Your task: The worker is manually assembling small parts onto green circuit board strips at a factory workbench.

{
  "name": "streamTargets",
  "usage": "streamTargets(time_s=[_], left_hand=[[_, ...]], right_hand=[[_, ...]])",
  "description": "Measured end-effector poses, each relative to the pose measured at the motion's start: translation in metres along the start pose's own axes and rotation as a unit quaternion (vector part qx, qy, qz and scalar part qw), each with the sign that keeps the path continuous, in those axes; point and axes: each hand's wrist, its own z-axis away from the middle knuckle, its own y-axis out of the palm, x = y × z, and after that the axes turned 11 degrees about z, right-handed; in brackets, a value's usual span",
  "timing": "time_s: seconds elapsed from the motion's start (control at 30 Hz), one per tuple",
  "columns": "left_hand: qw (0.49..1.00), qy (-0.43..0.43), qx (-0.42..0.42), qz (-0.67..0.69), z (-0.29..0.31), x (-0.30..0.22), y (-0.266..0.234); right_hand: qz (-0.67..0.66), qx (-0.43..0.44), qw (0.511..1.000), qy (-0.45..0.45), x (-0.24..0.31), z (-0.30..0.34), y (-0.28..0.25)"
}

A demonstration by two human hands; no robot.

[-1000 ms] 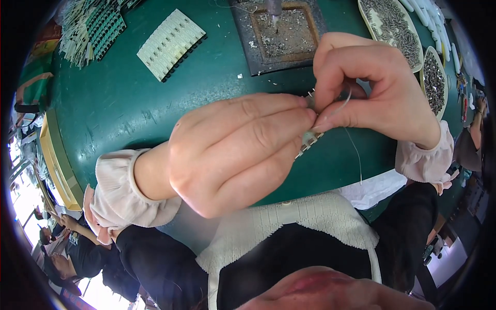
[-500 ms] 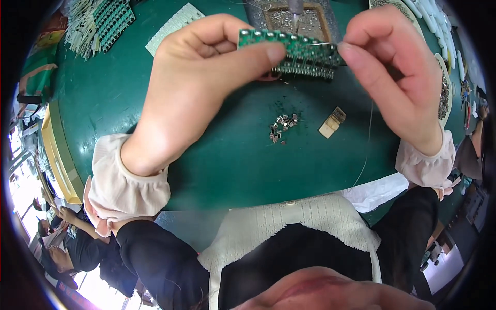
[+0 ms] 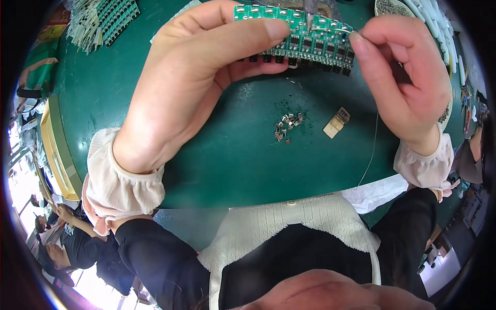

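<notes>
My left hand (image 3: 206, 57) grips a green circuit board panel (image 3: 323, 44) by its left end, thumb on top. The board is tilted, with its rows of small black chips and solder pads facing me. In a pinch of thumb and forefinger, my right hand (image 3: 403, 67) holds a thin solder wire (image 3: 330, 29) at the board's right end. The wire's tip reaches along the board to the tip of a soldering iron (image 3: 310, 15), which points down from the top edge. More of the wire hangs below my right hand toward the table's front edge.
On the green table (image 3: 232, 170) lie small metal pieces (image 3: 285, 126) and a beige block (image 3: 336, 123). Another board panel (image 3: 116, 20) and pale wires sit at far left. A dish of small metal parts (image 3: 395, 9) and white tubes stand at right. Other people are at left.
The board has moved up and tilted so its chip face shows more. The soldering iron tip, formerly behind the board, now meets its face beside the wire. My right hand shifted slightly right.
</notes>
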Motion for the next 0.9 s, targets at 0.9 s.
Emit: streamTargets(time_s=[0.9], left_hand=[[0.994,-0.074,0.035,-0.078,0.016,0.008,0.032]], right_hand=[[0.363,0.142,0.895,0.217,-0.069,-0.006,-0.047]])
